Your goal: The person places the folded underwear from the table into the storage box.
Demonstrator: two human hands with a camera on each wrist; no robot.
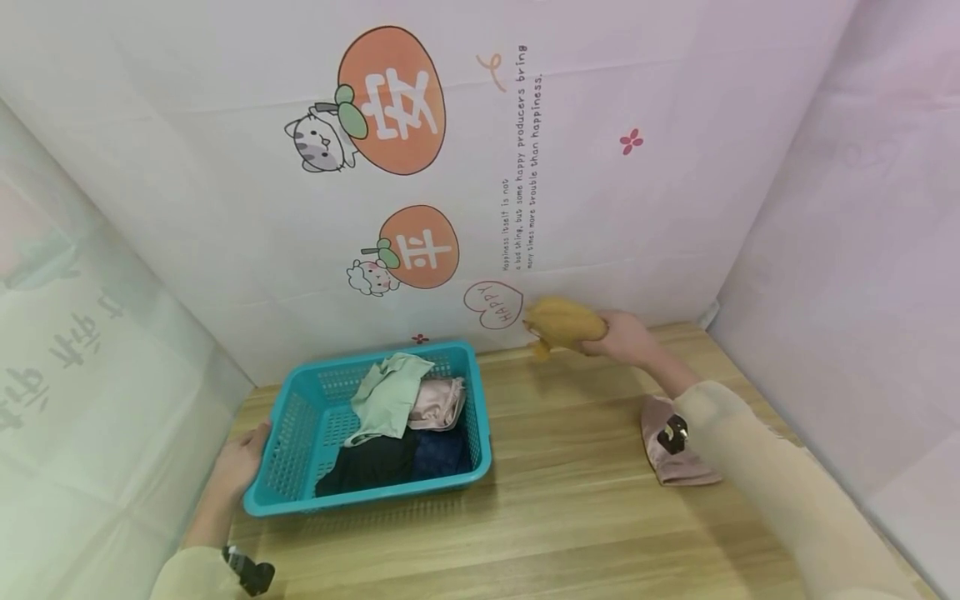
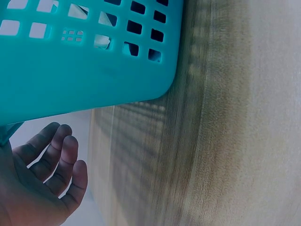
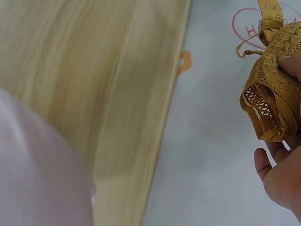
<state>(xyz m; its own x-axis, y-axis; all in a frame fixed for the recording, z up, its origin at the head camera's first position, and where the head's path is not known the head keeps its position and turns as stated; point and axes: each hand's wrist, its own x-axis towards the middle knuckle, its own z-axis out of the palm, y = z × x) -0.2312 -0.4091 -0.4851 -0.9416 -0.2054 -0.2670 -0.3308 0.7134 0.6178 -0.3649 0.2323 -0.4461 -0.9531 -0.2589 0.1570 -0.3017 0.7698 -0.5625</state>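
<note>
A mustard-yellow lace bra (image 1: 564, 322) hangs above the back of the table, gripped at its right end by my right hand (image 1: 624, 337). In the right wrist view the thumb presses on the lace of the bra (image 3: 277, 80), and its hook strap sticks up. My left hand (image 1: 242, 458) holds the left rim of a teal plastic basket (image 1: 367, 493). Below that rim, the left wrist view shows the fingers (image 2: 68, 155) loosely curved, apart from the basket wall. Inside lie a pale green garment (image 1: 390, 396), a folded pink satin piece (image 1: 437, 403), and black and navy cloth.
A dusty-pink satin garment (image 1: 663, 454) lies on the wooden table (image 1: 555, 500), partly under the right forearm. White printed sheets (image 1: 600, 208) stand as walls behind the table and at both sides.
</note>
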